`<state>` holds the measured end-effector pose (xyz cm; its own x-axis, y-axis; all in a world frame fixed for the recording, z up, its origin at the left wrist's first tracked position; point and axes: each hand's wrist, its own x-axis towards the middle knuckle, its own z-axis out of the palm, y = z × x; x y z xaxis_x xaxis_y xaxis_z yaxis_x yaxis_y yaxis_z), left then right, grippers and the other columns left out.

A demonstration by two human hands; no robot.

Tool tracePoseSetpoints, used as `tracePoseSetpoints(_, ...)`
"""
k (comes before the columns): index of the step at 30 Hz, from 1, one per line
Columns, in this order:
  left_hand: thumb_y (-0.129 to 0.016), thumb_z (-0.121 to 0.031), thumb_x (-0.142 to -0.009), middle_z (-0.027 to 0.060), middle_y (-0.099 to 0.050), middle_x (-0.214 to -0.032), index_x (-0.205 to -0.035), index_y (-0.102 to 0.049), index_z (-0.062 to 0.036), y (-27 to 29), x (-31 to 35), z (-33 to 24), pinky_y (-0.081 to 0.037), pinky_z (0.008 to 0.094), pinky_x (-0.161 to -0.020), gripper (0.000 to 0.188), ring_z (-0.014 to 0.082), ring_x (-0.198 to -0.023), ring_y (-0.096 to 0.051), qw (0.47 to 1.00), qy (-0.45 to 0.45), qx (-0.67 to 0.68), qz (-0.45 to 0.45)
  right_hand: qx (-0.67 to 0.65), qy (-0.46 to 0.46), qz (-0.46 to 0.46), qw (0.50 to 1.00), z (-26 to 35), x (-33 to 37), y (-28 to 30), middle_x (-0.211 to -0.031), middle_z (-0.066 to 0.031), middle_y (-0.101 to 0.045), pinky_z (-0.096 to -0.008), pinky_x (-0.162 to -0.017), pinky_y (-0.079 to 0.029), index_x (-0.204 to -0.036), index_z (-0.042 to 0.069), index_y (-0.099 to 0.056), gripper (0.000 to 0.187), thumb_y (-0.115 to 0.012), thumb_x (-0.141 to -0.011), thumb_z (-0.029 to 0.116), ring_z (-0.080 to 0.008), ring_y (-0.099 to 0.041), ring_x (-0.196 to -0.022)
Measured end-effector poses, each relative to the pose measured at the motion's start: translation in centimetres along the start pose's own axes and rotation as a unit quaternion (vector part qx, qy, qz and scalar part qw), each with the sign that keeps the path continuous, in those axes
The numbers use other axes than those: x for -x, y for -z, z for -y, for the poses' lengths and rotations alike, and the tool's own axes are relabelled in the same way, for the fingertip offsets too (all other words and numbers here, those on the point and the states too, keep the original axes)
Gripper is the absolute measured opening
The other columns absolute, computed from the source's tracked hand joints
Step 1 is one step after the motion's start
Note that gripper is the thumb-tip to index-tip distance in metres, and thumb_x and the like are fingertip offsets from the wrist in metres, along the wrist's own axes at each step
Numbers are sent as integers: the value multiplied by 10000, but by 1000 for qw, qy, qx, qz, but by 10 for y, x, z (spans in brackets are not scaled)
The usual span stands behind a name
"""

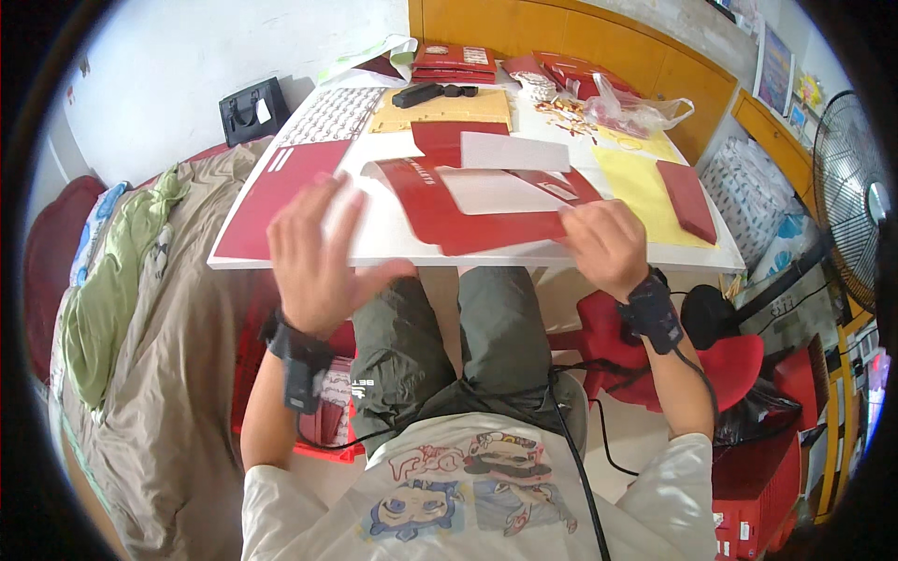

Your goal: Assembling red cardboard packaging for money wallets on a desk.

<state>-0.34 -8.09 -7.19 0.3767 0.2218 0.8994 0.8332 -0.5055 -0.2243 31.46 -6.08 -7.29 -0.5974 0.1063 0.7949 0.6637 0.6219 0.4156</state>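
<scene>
In front of me, over the near part of the white table [383, 245], is an unfolded red cardboard box blank [426, 201] with a window-like pale area in its middle. My right hand [606, 248] is closed on its right near corner, fingers curled under. My left hand [316, 262] is raised near the table's front edge, left of the blank, with fingers spread and slightly blurred; it holds nothing. A pale grey rectangular card [514, 151] lies across the blank's far side. Whether the blank's near edge touches the table I cannot tell.
Left on the table lies a flat red printed sheet [285, 201]. Behind are a brown cardboard piece [393, 117] with a black object [418, 94], stacked red packages [454, 61] and a clear plastic bag [636, 110]. Yellow paper [641, 201] and a dark red box [686, 201] lie right; a fan [847, 201] stands beyond.
</scene>
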Motion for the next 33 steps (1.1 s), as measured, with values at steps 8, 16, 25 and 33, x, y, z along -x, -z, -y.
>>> tracePoseSetpoints(8, -779, -256, -684, 159, -417, -1399, -1410, -314, -46, -24, 17, 29, -292, 430, -1055, 887, 322, -1310, -377, 924, 245, 209, 203, -118, -116, -69, 984, 1, 32, 7, -955, -120, -602, -382, -739, -494, -1044, 27, -591, 382, -662, -679, -58, -305, -600, -854)
tracePoseSetpoints(16, -746, -220, -757, 176, -379, -1431, -1422, -316, -59, -24, 13, 22, -292, 387, -1089, 808, 309, -1330, -358, 859, 153, 429, 234, -144, -350, -95, 921, 7, 54, -2, -1025, -169, -588, -349, -856, -437, -1055, -41, -594, 257, -512, -814, -12, -329, -568, -954)
tracePoseSetpoints(25, -590, 65, -687, 153, -612, -1091, -1181, -532, -26, -13, -12, 6, -442, 396, -872, 506, 331, -994, -575, 897, -17, 409, 169, -270, -384, -122, 874, 7, 31, -22, -1059, -111, -546, -328, -922, -415, -1162, -35, -491, 334, -537, -832, -40, -214, -537, -1008)
tracePoseSetpoints(33, -679, -50, -616, 75, -503, -837, -1088, -606, -95, 15, -40, -25, -415, 381, -704, 479, 267, -775, -500, 980, -29, 165, 104, -326, -421, -364, 765, 20, -2, -4, -928, -75, -477, -295, -754, -407, -1010, 26, -440, 163, -526, -874, 54, -142, -477, -788)
